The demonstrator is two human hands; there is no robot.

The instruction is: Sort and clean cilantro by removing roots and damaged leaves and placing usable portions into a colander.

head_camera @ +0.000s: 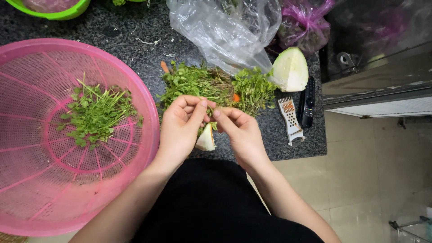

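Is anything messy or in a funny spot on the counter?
A little. Small green scraps lie scattered on the dark counter above the pink basket. A black remote-like gadget sits among the food, beside the cut cabbage and the white grater. Both hands pinch one herb sprig.

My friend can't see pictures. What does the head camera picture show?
Two bare hands, left hand and right hand, pinch a small green herb sprig over a dark stone counter. A pink basket holding picked leaves sits left; a herb pile and cabbage wedge lie beyond.
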